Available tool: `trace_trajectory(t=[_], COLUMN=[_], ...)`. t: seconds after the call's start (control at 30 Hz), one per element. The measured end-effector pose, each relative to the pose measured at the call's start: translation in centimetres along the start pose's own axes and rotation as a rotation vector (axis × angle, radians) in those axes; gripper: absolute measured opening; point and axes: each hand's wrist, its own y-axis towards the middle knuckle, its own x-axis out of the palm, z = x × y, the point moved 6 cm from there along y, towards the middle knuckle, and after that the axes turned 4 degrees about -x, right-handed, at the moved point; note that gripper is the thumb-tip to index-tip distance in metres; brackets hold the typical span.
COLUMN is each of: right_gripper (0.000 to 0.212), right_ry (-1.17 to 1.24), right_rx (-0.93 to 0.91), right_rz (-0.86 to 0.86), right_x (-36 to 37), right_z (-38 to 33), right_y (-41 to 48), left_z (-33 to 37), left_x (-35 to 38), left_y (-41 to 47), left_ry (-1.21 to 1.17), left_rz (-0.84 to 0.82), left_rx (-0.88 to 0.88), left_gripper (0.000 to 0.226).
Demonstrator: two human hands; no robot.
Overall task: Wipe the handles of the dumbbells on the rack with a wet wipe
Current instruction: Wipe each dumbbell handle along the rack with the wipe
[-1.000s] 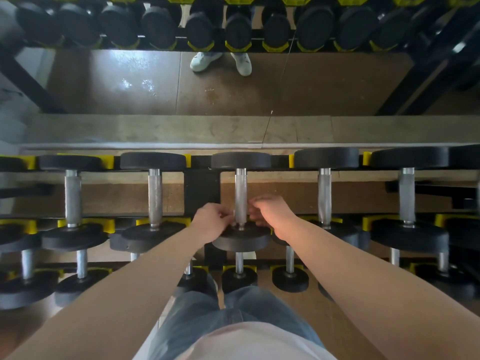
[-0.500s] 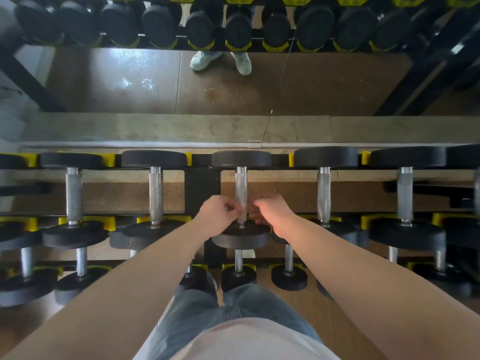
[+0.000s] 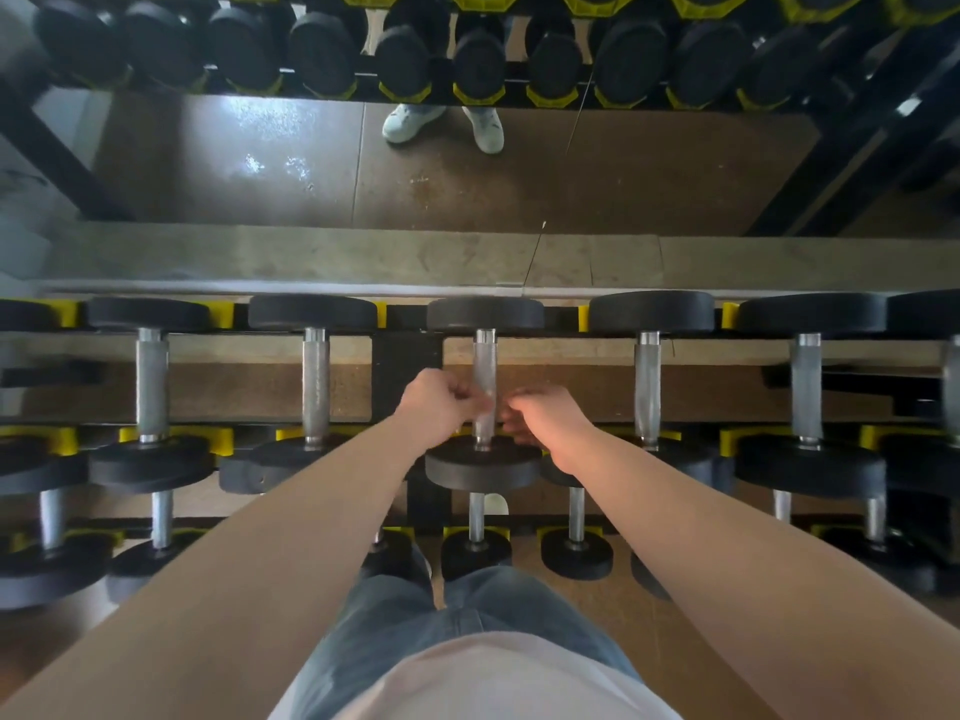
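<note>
We look down on the upper tier of the rack [image 3: 405, 366], where the middle dumbbell [image 3: 483, 467] lies across the rails between its neighbours. Our left hand [image 3: 441, 407] meets the lower part of its knurled handle [image 3: 485, 366] from the left, fingers curled tight and pinched against the steel. Our right hand [image 3: 548, 426] sits just beside the handle on the other side, its fingers [image 3: 519, 407] curled inward. Blur keeps us from telling whether they touch it. Whether either hand holds the wet wipe, we cannot tell. Behind the rack, a mirror [image 3: 208, 163] reflects brown floor and a pair of pale shoes [image 3: 410, 122].
</note>
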Motion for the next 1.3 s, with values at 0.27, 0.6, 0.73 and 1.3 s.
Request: trace_trajectory(t=[0.27,0.6,0.73,1.3], right_gripper=[0.012,0.011,0.012,0.015], right_ry=[0.037,0.006,-0.009,-0.038], right_rx=[-0.015,-0.029,0.003,-0.015], right_rz=[-0.021,-0.042,-0.063,-0.074], right_x=[-0.6,-1.4,-0.9,-1.3], right_z=[0.1,-0.2,-0.1,-1.1], right_y=[0.0,0.4,0.7,0.8], left_z=[-0.5,-1.1,-2.3,-1.7], left_x=[-1.1,-0.2,0.6,0.7], left_y=[-0.1,0.2,-0.2,0.4], left_ry=[-0.095,-0.233,0.032,0.15], left_rz=[-0.03,-0.147,-0.239,-0.262], left_rx=[-0.021,-0.177,-0.2,-0.2], left_gripper=[0.015,0.023,0.023,0.031])
